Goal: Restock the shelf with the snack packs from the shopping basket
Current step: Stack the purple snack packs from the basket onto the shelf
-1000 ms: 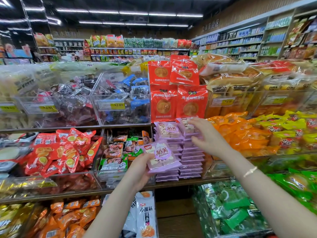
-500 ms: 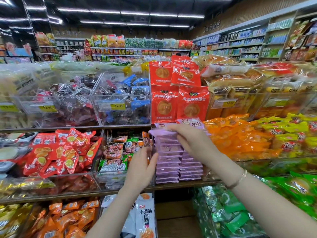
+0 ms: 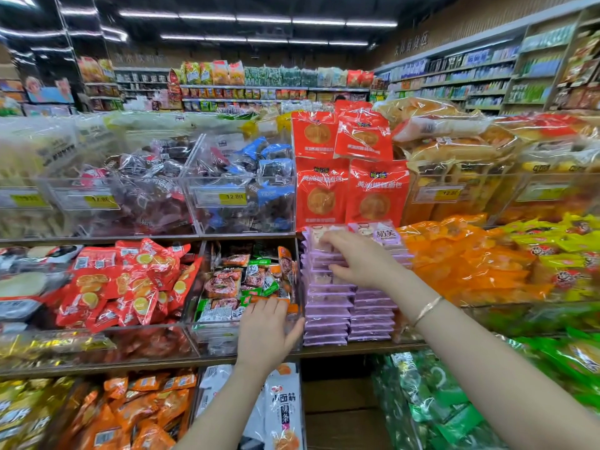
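Two stacks of flat purple snack packs (image 3: 328,315) stand side by side on the middle shelf (image 3: 357,347). My right hand (image 3: 360,259) is on the left stack: the fingers lie over the top pack and the thumb presses the front edge a few packs lower, pinching those top packs. The right stack's top pack (image 3: 384,236) shows beside that hand. My left hand (image 3: 269,331) is lower, spread and holding nothing, in front of the clear bin (image 3: 224,332) left of the stacks. The shopping basket is out of view.
Red bread packs (image 3: 324,193) stand directly above the purple stacks. Orange packs (image 3: 470,264) crowd the right side, and small noodle snacks (image 3: 227,284) fill the clear bin on the left. Green packs (image 3: 435,401) lie on the lower shelf at the right.
The purple pack my left hand held has gone onto the left stack. My right hand moved from the right stack to the left stack's top. My left hand dropped lower, empty.
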The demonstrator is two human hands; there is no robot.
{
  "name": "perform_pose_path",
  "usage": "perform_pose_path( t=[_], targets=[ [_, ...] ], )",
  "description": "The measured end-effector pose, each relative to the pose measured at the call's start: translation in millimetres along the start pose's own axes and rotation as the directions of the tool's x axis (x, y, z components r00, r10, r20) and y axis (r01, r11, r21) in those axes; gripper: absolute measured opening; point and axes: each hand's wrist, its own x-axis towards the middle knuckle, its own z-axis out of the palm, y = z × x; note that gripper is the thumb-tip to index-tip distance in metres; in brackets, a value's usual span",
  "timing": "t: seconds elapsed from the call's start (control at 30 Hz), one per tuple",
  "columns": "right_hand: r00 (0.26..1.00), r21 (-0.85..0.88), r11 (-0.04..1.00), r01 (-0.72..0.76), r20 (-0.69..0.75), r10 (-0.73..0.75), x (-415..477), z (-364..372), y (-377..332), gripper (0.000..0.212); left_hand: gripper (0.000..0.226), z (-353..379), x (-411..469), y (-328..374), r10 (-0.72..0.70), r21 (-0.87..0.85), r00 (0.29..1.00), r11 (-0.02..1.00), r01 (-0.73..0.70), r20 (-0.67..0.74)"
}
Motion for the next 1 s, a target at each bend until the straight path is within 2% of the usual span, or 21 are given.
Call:
perform_pose_path(
  t=[0.17, 0.27, 0.43, 0.53, 0.6, 0.7, 0.83, 1.0],
  targets=[
    [0.999, -0.225, 0.973, 0.044, 0.022, -0.04, -1, 14, 7, 0.071, 0.037, 1, 0, 2, -0.009, -0.002, 1.0, 1.0, 0.009, -0.018],
    [0.998, -0.327, 0.943, 0.058, 0.042, -0.046, 5, 16, 12, 0.074, 0.038, -2, 0, 4, -0.019, 0.004, 1.0, 1.0, 0.019, -0.01],
    [0.997, -0.323, 0.944, 0.062, 0.066, -0.042, 10, 11, 13, 0.076, 0.039, -5, -1, 4, -0.016, -0.006, 1.0, 1.0, 0.016, 0.006],
    [0.998, -0.275, 0.96, 0.056, 0.029, -0.05, 3, 8, 16, 0.085, 0.037, -5, -1, 4, -0.018, -0.002, 1.0, 1.0, 0.018, -0.002],
    [1.0, -0.251, 0.968, 0.027, 0.001, -0.027, -6, 2, 22, 0.094, 0.037, -4, -1, 4, -0.018, -0.001, 1.0, 1.0, 0.018, -0.006],
    [0.997, -0.307, 0.949, -0.072, -0.04, 0.063, -25, -4, 41, 0.104, 0.037, 0, -1, 3, -0.022, 0.0, 1.0, 1.0, 0.022, -0.001],
    [0.982, -0.379, 0.906, -0.188, -0.052, 0.182, -36, -7, 62, 0.099, 0.036, 7, -1, 1, -0.003, 0.007, 1.0, 1.0, 0.003, -0.016],
    [0.98, -0.294, 0.936, -0.192, -0.018, 0.196, -25, -5, 70, 0.098, 0.036, 8, -2, 0, 0.011, 0.002, 1.0, 1.0, -0.011, -0.028]
  ],
)
